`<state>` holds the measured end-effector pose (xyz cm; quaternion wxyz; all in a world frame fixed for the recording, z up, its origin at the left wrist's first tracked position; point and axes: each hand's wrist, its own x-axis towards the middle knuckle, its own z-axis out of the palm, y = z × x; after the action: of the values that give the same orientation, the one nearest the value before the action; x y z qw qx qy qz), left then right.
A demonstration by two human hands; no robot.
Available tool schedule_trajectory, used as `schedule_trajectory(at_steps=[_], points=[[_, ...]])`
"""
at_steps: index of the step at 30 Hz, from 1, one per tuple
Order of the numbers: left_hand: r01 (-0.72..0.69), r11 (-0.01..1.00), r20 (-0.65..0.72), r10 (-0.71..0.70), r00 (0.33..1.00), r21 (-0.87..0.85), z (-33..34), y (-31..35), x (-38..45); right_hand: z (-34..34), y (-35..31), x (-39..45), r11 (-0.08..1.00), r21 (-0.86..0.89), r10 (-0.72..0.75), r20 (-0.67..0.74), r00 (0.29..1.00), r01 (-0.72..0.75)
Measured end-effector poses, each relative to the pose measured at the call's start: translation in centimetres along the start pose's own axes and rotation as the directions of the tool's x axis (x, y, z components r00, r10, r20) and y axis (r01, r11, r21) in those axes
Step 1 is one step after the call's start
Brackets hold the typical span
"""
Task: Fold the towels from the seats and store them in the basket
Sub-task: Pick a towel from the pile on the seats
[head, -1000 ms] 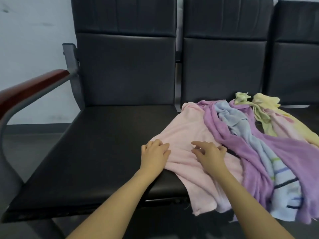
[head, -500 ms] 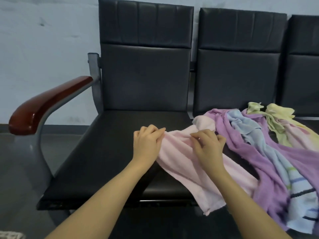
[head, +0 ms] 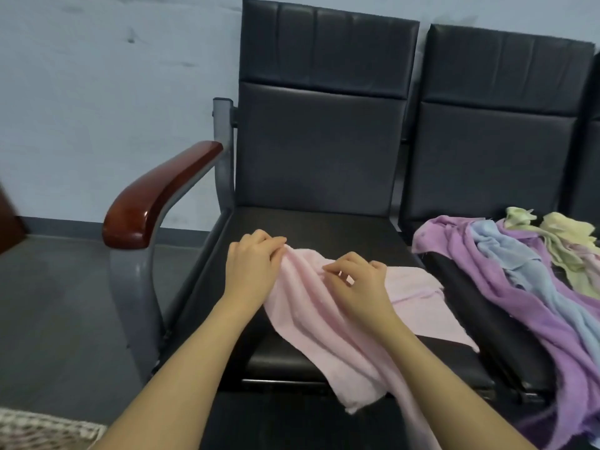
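Pink towel point(head: 328, 306) now wholly on the left seat point(head: 308, 228), dragged clear of the pile point(head: 519, 271) it overlapped a second ago; near end hanging over the seat's front edge, far right corner lying flat toward the gap between seats. Left hand point(head: 253, 271) at the towel's far-left edge, fingers curled and pinching the cloth, bunched there into a ridge. Right hand point(head: 360, 287) just right of it on the same ridge, thumb and fingers pinching a fold; a little pink visible through the gap under the fingers. Both grips closed on the pink towel, hands near each other, not touching. Compared with half a second ago: towel farther left on the seat, no longer tucked under the purple towel point(head: 454, 241), which now lies apart on the right seat with the blue point(head: 496, 251) and yellow point(head: 565, 228) ones beside it. Meaning for the task, as a judgement: one towel singled out and given bare seat to work on, so spreading and first fold likely next; cloth still rumpled, no fold yet made. Basket point(head: 42, 427) partly in view at lower left, well left of the seat and below the armrest point(head: 156, 196); contents not visible. Remaining towels untouched, so the task at an early stage. Risk: the overhanging end pulling the towel off the seat's front once the pinch loosens.
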<state>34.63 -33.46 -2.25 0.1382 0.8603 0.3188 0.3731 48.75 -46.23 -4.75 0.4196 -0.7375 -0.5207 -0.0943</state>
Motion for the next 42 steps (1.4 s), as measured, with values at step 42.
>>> schedule_trajectory(at_steps=[42], points=[[-0.059,0.997,-0.005,0.059,0.998,-0.044,2.1,-3.4,0.2,2.6,3.1,0.6,0.866,-0.335,0.419,0.079,0.905,-0.372]])
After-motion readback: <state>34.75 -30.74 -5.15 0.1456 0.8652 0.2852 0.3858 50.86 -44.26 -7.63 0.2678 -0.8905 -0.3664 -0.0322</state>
